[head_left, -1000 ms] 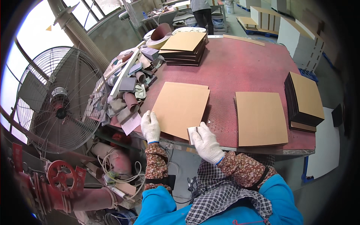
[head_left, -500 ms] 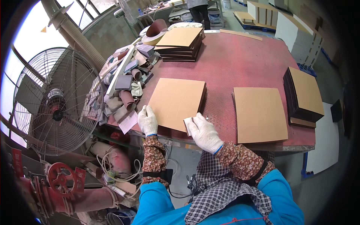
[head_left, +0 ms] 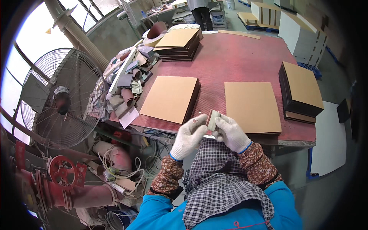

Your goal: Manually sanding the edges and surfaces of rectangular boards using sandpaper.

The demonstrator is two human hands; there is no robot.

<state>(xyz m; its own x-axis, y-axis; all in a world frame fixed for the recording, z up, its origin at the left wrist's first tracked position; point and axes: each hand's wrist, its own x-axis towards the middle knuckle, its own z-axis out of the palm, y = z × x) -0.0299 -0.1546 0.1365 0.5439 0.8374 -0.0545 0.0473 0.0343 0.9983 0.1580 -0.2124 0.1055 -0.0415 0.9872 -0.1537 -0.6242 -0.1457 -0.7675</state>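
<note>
In front of my body, near the table's close edge, my right hand in a white knit glove grips a small sanding block. The block has a pale face and a reddish-brown side. My left hand, gloved alike, is at the block's left side with thumb and fingers parted; the fingertips are at its edge, and whether they press on it is unclear. Beyond my left hand lies a stack of tan-topped, dark-edged panels. Another stack of tan panels lies beyond my right hand.
On the red table stand a taller panel stack at the right and another stack at the back. Sandpaper scraps and blocks pile along the left edge. A large caged fan stands left; a person is far back.
My left hand has left the left panel stack's near corner and come right, to the sanding block. My right hand has drawn the block off that stack toward my body. The view has shifted slightly.
</note>
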